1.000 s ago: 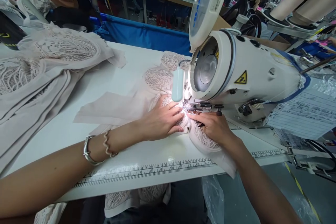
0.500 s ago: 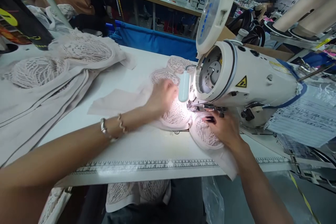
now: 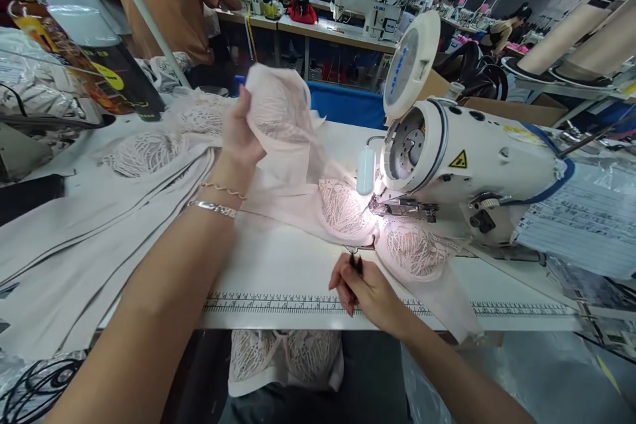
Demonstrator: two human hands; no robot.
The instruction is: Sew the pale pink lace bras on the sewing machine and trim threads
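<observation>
My left hand (image 3: pixel 241 129) is raised over the left side of the table, its fingers closed on a pale pink lace bra (image 3: pixel 279 106). That bra hangs in front of my palm, its lower fabric trailing toward the machine. Under the lit needle area of the sewing machine (image 3: pixel 477 146) lies another pale pink bra (image 3: pixel 413 248), one lace cup on each side of the presser foot. Near the table's front edge, my right hand (image 3: pixel 368 291) is closed around small black thread snips (image 3: pixel 356 264), mostly hidden by the fingers; only the dark tips show.
Stacked bras (image 3: pixel 149 152) cover the table's left side, beside a dark bottle (image 3: pixel 119 73). A printed ruler (image 3: pixel 278 303) runs along the front edge. Another bra (image 3: pixel 285 361) lies on my lap. Thread cones (image 3: pixel 566 40) stand at right. A person in brown (image 3: pixel 159 3) sits beyond.
My left hand has moved from beside the needle up and left, lifting a bra. My right hand has drawn back from the cup toward the front edge, snips still held. The view has tilted up.
</observation>
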